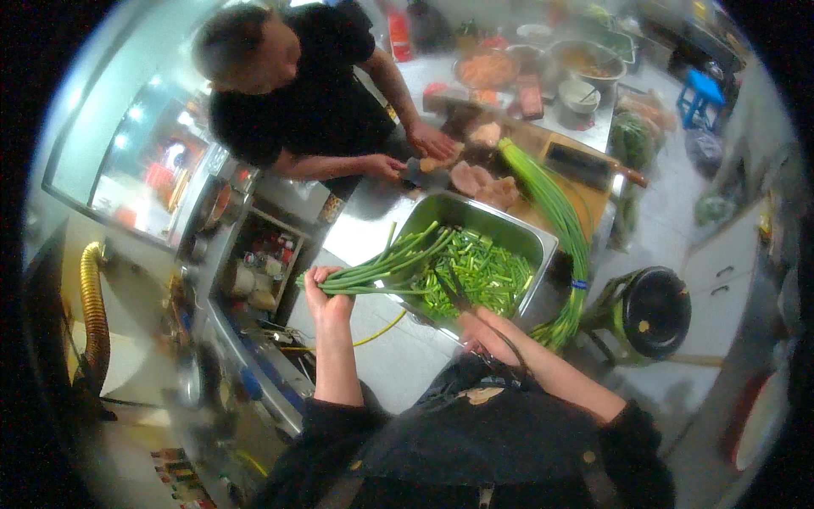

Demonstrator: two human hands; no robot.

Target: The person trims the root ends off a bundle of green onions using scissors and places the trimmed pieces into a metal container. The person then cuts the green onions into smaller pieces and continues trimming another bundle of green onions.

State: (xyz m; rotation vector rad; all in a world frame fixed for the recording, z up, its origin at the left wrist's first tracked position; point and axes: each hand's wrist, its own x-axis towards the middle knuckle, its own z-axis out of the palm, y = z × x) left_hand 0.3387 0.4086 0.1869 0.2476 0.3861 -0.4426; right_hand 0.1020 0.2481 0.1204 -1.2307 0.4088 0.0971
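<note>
My left hand (328,296) is closed around a bunch of long green stalks (375,270) that look like garlic scapes. The stalks reach right over the rim of a rectangular stainless steel pan (545,245). Many short cut pieces (483,273) fill much of the pan's bottom. My right hand (486,337) grips scissors (453,291) at the pan's near side, their dark blades over the cut pieces and close to the stalks' ends. A longer bundle of the same stalks (559,216), tied with a blue band (579,284), lies along the pan's right side.
Across the pan, another person (305,83) works with a knife at a cutting board (537,143) holding raw meat (486,184). A cleaver (582,167) rests on the board's right. Bowls of food (488,67) stand behind. A black-topped bin (656,312) is at my right.
</note>
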